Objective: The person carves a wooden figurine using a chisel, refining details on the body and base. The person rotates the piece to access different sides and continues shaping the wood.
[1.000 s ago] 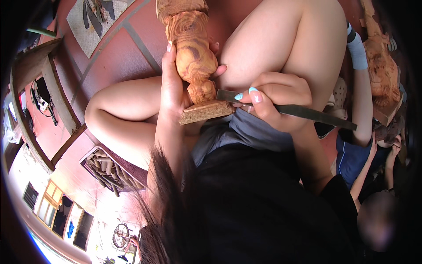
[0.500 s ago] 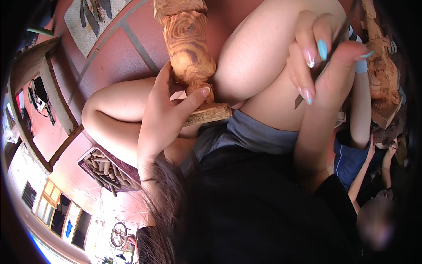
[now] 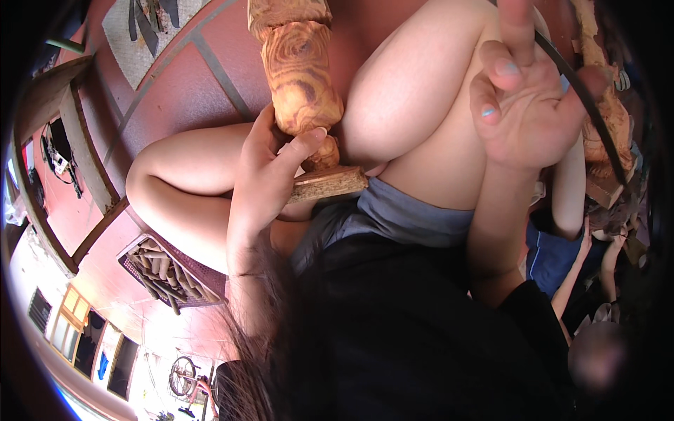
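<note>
A carved wooden piece (image 3: 298,77) with swirling grain stands between my bare legs, its squared base toward me. My left hand (image 3: 263,165) grips its narrow neck just above the base, thumb on top. A small pale scrap (image 3: 289,149), perhaps folded sandpaper, shows by that thumb. Over my right thigh, my right hand (image 3: 530,112) is turned palm up with its fingers loosely bent and apart. A thin dark curved strip (image 3: 593,112), like a flat blade, crosses its thumb and seems held there; the exact grip is partly hidden.
A purple basket (image 3: 217,281) of brown rod-like pieces sits on the red tiles at left, near a wooden frame (image 3: 95,151). Dark flat tools (image 3: 147,35) lie on a pale mat. Another carved wood piece (image 3: 607,133) and a person's arms (image 3: 574,270) are at right.
My right hand has turned over to palm up and its fingers have loosened. The dark strip has swung from pointing toward my lap to pointing right. My left hand keeps its grip.
</note>
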Demonstrator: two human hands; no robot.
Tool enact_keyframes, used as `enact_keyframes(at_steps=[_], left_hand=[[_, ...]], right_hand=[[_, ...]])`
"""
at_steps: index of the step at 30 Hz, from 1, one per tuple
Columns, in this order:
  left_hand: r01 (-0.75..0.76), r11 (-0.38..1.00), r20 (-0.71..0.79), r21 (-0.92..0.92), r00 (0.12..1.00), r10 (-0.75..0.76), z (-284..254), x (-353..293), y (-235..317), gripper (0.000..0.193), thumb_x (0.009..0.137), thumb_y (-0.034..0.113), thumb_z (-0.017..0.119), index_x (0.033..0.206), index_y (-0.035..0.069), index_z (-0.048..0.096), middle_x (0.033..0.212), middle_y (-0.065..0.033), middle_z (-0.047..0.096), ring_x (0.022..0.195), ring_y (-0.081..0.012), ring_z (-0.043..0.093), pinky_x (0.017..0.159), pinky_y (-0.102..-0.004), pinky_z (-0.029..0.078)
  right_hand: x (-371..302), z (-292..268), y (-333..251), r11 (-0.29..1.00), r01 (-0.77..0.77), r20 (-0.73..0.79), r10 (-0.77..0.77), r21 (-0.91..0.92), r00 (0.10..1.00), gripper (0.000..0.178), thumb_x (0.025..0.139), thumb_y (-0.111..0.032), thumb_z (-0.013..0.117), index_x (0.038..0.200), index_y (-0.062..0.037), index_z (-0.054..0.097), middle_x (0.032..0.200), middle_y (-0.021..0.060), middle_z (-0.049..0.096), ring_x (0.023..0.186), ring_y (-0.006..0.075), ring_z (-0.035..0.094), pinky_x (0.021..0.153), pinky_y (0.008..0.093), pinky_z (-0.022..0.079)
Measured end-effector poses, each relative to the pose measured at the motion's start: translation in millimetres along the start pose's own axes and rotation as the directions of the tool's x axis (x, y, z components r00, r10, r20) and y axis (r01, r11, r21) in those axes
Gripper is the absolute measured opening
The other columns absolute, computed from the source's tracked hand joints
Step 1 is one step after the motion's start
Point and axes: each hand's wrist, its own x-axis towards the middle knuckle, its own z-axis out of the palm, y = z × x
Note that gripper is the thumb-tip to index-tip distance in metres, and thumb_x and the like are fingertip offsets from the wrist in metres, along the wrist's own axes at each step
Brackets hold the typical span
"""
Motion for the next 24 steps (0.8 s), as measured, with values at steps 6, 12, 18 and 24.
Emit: enact_keyframes(at_steps=[6,12,18,24], left_hand=[[0.098,0.969,0.140,-0.227,0.988,-0.067,-15.7,-3.9,1.9,0.057,0.091,0.006,0.063,0.139,-0.008,0.036,0.126,-0.0177,0.058,0.118,-0.0220,0.056,0.103,-0.0353,0.043],[0.064,0.948,0.192,-0.311,0.981,-0.003,-22.0,-4.2,-13.2,0.062,0.088,0.001,0.064,0.141,-0.008,0.034,0.127,-0.0180,0.058,0.120,-0.0239,0.056,0.104,-0.0365,0.043],[0.085,0.929,0.258,-0.360,0.966,0.012,-26.7,-0.9,-14.6,0.061,0.087,0.000,0.064,0.141,-0.007,0.036,0.126,-0.0173,0.059,0.118,-0.0239,0.057,0.104,-0.0365,0.043],[0.112,0.903,0.269,-0.415,0.963,0.004,-25.8,0.1,-15.9,0.057,0.089,-0.001,0.060,0.141,-0.007,0.036,0.126,-0.0180,0.059,0.118,-0.0243,0.058,0.103,-0.0368,0.045]], right_hand=[[-3.0,15.9,1.0,0.982,0.123,-0.127,-0.106,0.140,0.986,0.082,0.095,-0.053,0.044,0.148,0.0024,0.014,0.133,0.0206,0.044,0.080,0.0273,0.063,0.060,0.0346,0.055],[-7.1,29.8,6.3,0.965,0.219,-0.261,-0.177,0.143,0.949,0.087,0.088,-0.057,0.056,0.147,-0.0029,0.023,0.125,0.0157,0.048,0.074,0.0221,0.060,0.058,0.0306,0.052],[-2.7,32.5,5.3,0.892,-0.167,-0.198,0.089,-0.420,0.976,0.058,0.098,-0.038,0.053,0.131,0.0089,0.045,0.081,0.0124,0.066,0.046,0.0124,0.055,0.048,0.0214,0.049],[2.7,45.2,31.3,0.605,-0.233,-0.254,0.052,-0.761,0.966,0.023,0.097,-0.015,0.060,0.092,0.0042,0.070,0.055,-0.0010,0.055,0.046,0.0018,0.046,0.042,0.0167,0.030]])
